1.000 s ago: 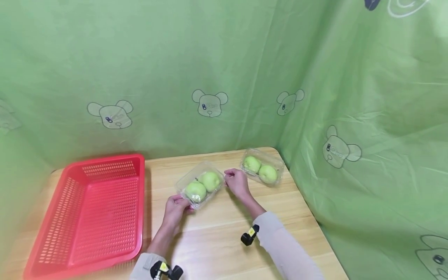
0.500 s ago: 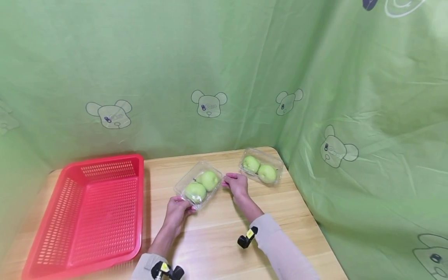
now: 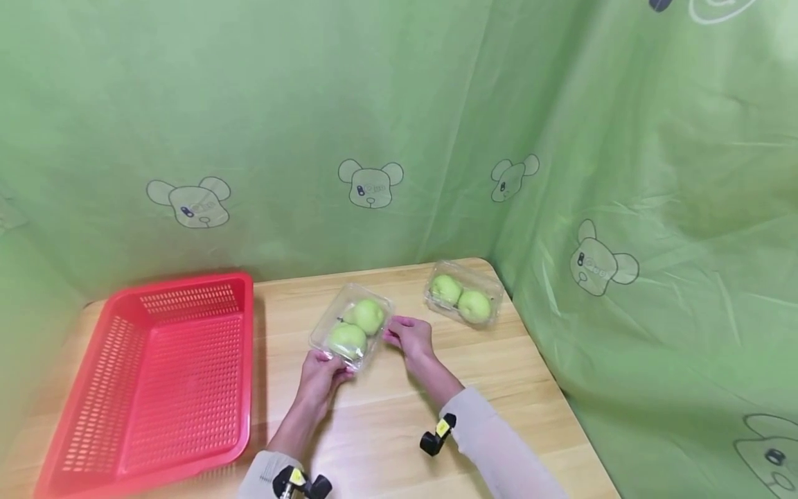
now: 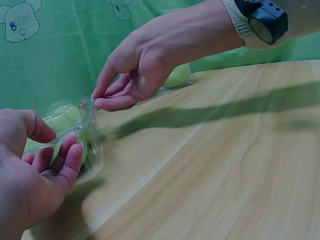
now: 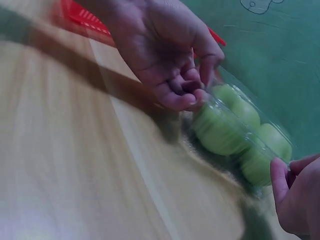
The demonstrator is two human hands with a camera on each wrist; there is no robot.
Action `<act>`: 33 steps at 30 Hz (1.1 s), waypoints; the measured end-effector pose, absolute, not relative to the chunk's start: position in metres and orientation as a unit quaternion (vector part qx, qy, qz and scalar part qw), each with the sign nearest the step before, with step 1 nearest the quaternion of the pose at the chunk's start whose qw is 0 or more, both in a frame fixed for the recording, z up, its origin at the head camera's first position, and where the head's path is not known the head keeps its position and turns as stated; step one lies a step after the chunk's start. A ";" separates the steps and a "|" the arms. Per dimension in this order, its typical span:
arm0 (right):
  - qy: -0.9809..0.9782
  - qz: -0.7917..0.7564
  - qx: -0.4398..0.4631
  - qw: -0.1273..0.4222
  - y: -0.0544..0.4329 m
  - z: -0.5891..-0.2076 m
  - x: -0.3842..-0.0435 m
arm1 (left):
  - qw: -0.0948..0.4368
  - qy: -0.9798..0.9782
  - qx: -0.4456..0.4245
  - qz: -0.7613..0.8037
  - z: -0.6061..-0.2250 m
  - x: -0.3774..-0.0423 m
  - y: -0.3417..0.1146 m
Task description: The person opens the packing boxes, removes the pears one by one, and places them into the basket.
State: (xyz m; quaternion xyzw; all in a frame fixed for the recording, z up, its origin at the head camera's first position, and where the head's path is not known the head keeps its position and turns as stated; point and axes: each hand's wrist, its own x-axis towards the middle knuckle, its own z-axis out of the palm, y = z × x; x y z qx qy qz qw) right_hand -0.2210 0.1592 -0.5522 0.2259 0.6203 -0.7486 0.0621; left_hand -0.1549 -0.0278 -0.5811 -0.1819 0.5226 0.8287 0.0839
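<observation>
A clear plastic clamshell box (image 3: 333, 319) holds two green apples (image 3: 368, 317) near the middle of the wooden table. My left hand (image 3: 319, 378) pinches its near corner, thumb above and fingers below in the left wrist view. My right hand (image 3: 413, 337) pinches the rim at the box's right corner, as the right wrist view also shows, with the right hand (image 5: 300, 197) at the lower right. The lid lies down over the apples. A second clear clamshell box (image 3: 483, 282) with two green apples sits at the back right, untouched.
A red perforated plastic basket (image 3: 246, 360) with nothing in it stands at the left of the table (image 3: 386, 430). Green curtains (image 3: 280, 104) with bear-head prints hang behind and along the right side. The second box lies near the table's back right corner.
My right hand has moved a little left and nearer me, and the held box has turned slightly with it. My left hand keeps its grip on the near corner. The second box stays put.
</observation>
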 end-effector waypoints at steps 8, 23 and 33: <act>0.611 -0.759 0.211 0.077 0.153 -0.553 -0.214 | 0.086 0.523 -0.182 0.828 -0.577 -0.154 -0.027; 0.612 -0.757 0.209 0.091 0.153 -0.558 -0.204 | 0.088 0.527 -0.167 0.829 -0.575 -0.149 -0.020; 0.607 -0.764 0.197 0.094 0.148 -0.560 -0.197 | 0.088 0.527 -0.174 0.827 -0.574 -0.150 -0.020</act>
